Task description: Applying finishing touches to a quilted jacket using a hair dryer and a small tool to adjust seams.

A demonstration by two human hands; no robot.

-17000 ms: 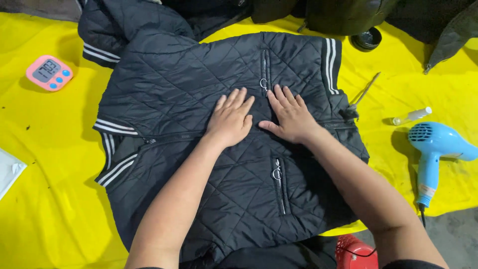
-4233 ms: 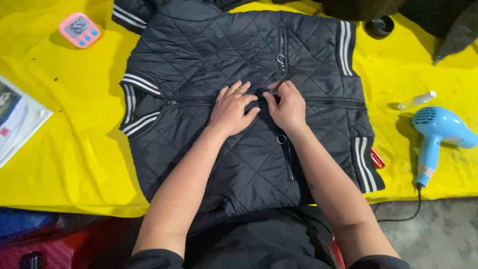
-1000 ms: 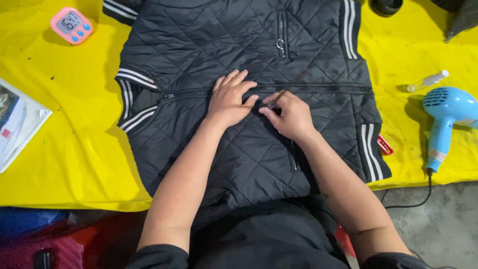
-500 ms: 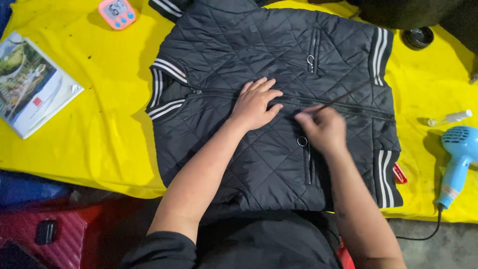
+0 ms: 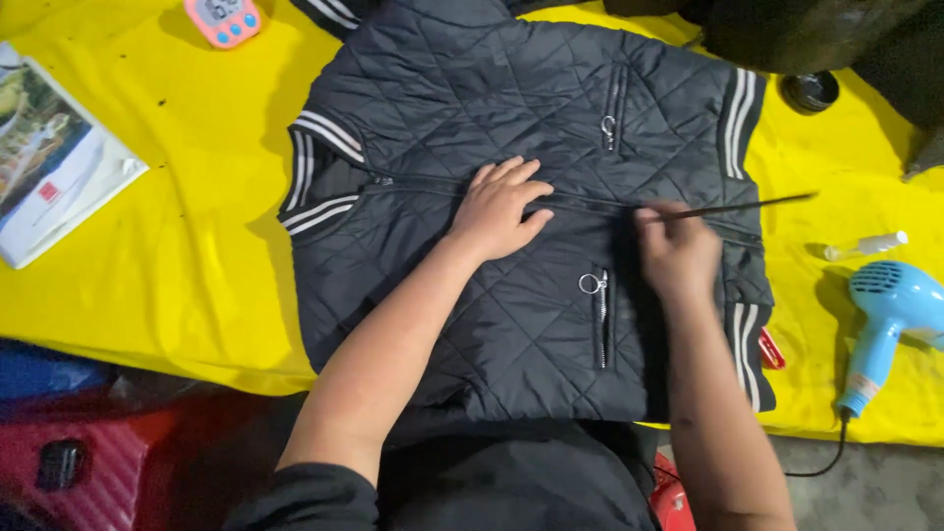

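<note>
My left hand point(image 5: 500, 208) lies flat, fingers spread, on the black quilted jacket point(image 5: 511, 118) while my right hand point(image 5: 677, 251) pinches a thin dark stick point(image 5: 747, 205) over its zip

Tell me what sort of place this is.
Probably a garment repair or finishing bench: a black quilted jacket spread on a yellow cloth, a blue hair dryer and a pink timer beside it.

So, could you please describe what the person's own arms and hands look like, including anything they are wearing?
Both forearms are bare. The left hand and right hand wear no gloves, and no rings, watch or bracelet show. Dark sleeves are pushed up near the elbows; the left sleeve shows at the bottom edge. The right arm's upper part runs out of frame, so its sleeve cannot be seen.
</note>
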